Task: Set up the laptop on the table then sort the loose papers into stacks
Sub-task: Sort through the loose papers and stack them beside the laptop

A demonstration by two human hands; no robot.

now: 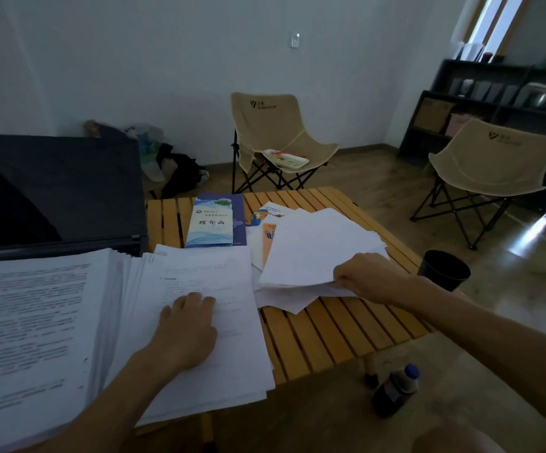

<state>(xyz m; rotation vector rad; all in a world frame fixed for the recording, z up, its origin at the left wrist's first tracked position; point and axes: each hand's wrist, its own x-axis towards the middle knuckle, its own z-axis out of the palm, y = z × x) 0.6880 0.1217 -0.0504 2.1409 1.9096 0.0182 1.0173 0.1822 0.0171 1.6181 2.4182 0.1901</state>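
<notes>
A black laptop stands at the table's far left with its lid up and its screen dark. In front of it lies a thick stack of printed pages. Overlapping that stack on the right is a paper-clipped printed stack, and my left hand lies flat on it, fingers apart. My right hand pinches the near edge of a bundle of blank white sheets, which is lifted a little above more loose sheets. Blue brochures and orange leaflets lie behind.
The wooden slatted table has bare slats at its right front. On the floor to the right stand a black bin and a dark bottle. Two beige folding chairs and a dark shelf stand beyond.
</notes>
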